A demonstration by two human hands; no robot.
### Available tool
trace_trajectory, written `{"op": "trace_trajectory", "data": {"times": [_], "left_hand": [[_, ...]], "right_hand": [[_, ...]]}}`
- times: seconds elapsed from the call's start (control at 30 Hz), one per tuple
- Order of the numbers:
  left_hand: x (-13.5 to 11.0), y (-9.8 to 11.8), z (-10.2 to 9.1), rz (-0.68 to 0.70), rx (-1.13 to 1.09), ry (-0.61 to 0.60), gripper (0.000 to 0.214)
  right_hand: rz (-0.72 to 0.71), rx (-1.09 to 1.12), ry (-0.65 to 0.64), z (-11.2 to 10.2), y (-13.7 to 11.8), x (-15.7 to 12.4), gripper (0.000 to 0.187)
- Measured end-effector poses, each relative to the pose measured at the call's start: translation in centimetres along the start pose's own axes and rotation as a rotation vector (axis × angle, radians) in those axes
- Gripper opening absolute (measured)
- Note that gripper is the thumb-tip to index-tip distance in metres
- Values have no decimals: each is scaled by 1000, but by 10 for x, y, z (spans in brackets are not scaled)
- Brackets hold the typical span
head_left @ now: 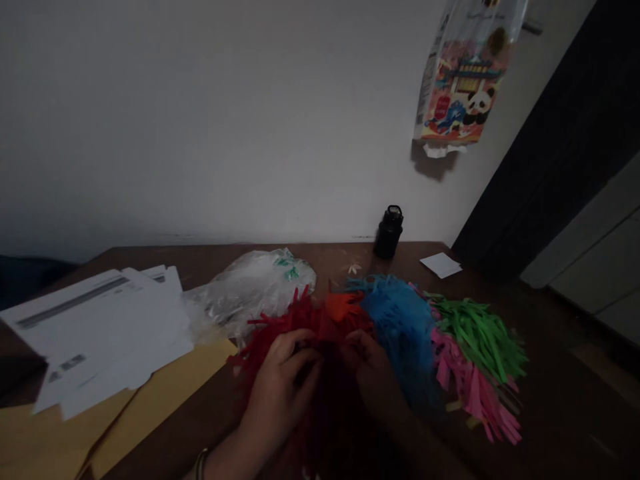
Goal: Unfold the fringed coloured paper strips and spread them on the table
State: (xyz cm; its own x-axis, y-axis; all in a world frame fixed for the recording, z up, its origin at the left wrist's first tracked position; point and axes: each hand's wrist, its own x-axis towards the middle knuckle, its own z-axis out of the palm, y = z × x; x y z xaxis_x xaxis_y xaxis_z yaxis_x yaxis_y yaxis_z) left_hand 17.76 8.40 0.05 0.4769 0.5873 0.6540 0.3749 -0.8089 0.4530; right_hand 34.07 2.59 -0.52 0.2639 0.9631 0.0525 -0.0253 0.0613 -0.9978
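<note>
A heap of red fringed paper [275,331] lies in front of me, with its cut strips spreading to the left. My left hand [287,377] has its fingers curled and pinched on the red paper near the middle. Opposite it, my right hand [373,373] pinches the same red paper, in dim light. A dark gap separates the two hands, and what lies below them is too dark to make out. Just beyond my fingers sits an orange piece of paper [344,307]. Blue fringed paper [403,317] rests right beside my right hand.
Green fringed paper [477,337] and pink fringed paper [473,387] lie to the right. Left are a crumpled clear plastic bag [250,287], printed white sheets [120,327] and yellow envelopes [165,393]. A black bottle [389,233] and white paper squares [441,265] stand near the wall.
</note>
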Motion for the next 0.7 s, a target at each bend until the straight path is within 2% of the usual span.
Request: {"op": "trace_trajectory", "data": {"times": [0.2, 0.3, 0.43, 0.53, 0.63, 0.7], "left_hand": [[3, 0, 1, -286, -171, -92, 19], [4, -2, 1, -372, -219, -113, 22], [5, -2, 1, -384, -243, -82, 25], [5, -2, 2, -358, -251, -61, 26], [5, -2, 2, -334, -243, -43, 24], [6, -2, 1, -327, -230, -44, 23]], "right_hand": [[59, -257, -72, 2, -8, -2, 15], [55, -426, -62, 3, -8, -4, 19], [4, -573, -84, 5, -7, -8, 26], [-62, -654, -106, 6, -7, -10, 23], [-126, -659, -98, 5, -7, -10, 22], [-113, -621, -89, 3, -6, -8, 19]]}}
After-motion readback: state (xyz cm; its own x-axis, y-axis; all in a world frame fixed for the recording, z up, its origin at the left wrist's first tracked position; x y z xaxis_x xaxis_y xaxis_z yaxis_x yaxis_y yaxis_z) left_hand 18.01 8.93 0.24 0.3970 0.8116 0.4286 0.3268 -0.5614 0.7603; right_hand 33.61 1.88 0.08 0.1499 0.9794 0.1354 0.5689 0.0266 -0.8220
